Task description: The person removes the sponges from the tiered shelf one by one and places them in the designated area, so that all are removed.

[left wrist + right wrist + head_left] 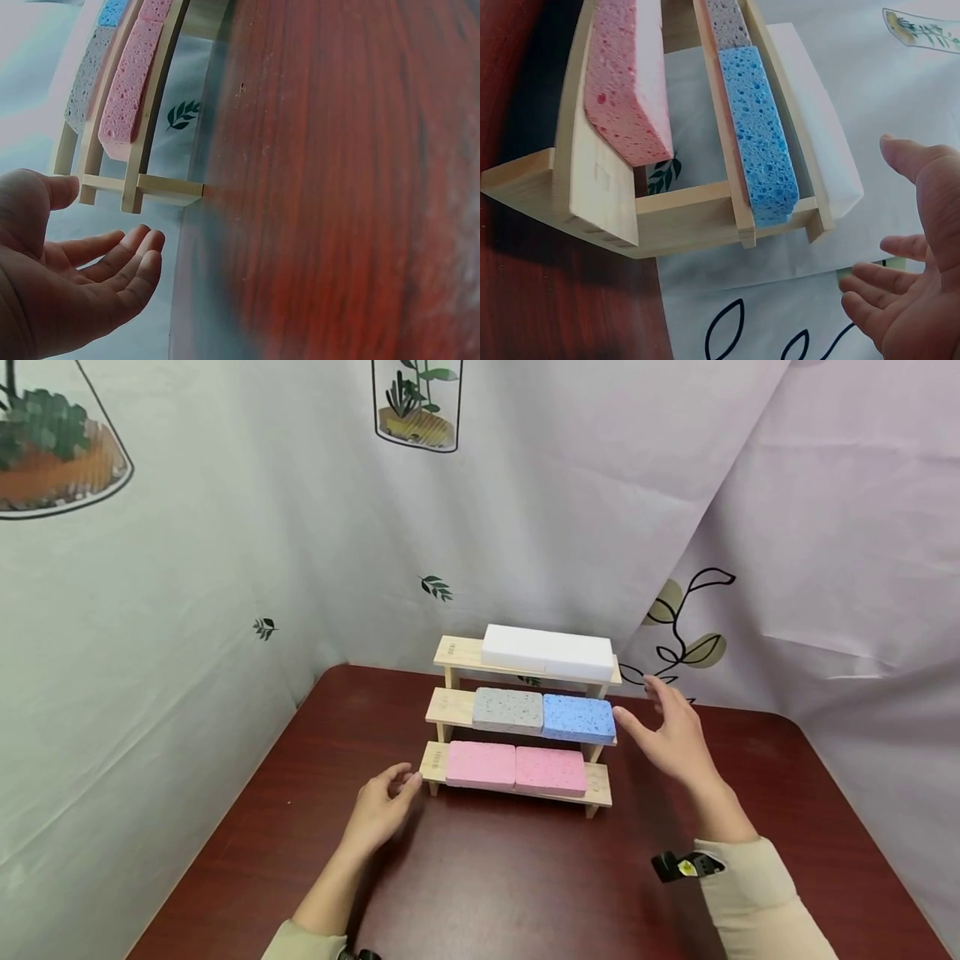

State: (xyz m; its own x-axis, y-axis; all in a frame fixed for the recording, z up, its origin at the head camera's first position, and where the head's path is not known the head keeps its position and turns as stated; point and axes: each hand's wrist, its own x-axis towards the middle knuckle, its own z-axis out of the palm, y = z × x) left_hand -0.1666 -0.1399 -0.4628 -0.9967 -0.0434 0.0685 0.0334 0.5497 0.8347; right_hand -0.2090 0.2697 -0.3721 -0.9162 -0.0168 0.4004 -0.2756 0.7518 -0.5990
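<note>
A three-step wooden rack (pixel 454 705) stands on the table. Two pink sponges (pixel 481 765) lie side by side on its lowest step. On the middle step a grey sponge (pixel 508 710) sits left of a blue sponge (pixel 578 718). White blocks (pixel 547 651) lie end to end on the top step. My left hand (pixel 381 806) is by the rack's lower left end, fingers loosely bent, holding nothing. Beside the right end, near the blue sponge, my right hand (pixel 672 735) is held with thumb and fingers spread and nothing between them. In the left wrist view a gap separates the fingers from the rack.
The dark red-brown table (pixel 517 877) reaches back to a white cloth (pixel 337 527) with printed plants, which hangs behind and along the sides. A black strap with a small device (pixel 687 866) is worn at the right sleeve cuff.
</note>
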